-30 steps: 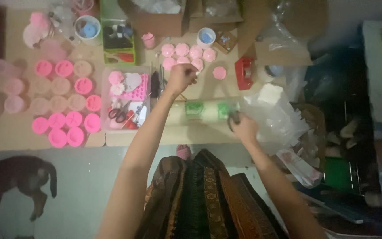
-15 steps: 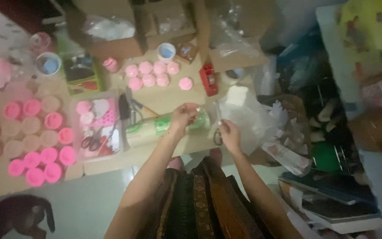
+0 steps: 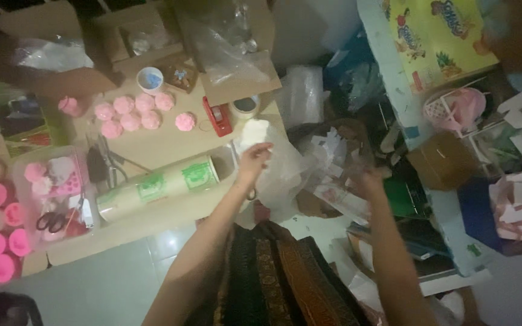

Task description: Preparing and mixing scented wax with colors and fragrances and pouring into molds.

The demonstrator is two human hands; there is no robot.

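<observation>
Your left hand (image 3: 254, 158) pinches the thin clear plastic sheet (image 3: 285, 166) just right of the big film roll (image 3: 158, 184). Your right hand (image 3: 367, 179) is further right of the roll, blurred; can't tell its grip. The sheet looks light, limp and slippery, so grip it near an edge.

Left hand: the left hand (image 3: 252, 158) is raised at the open end of the roll (image 3: 158, 185), fingers curled on clear plastic film (image 3: 285, 166).
Right hand: the right hand (image 3: 367, 181) is blurred, out over a cluttered heap of papers (image 3: 333, 151).
Beyond left hand: red tape dispenser (image 3: 217, 116), 7 pink moulded pieces (image 3: 133, 113).
Left of roll: tray (image 3: 25, 158) with scissors (image 3: 52, 221).
</observation>
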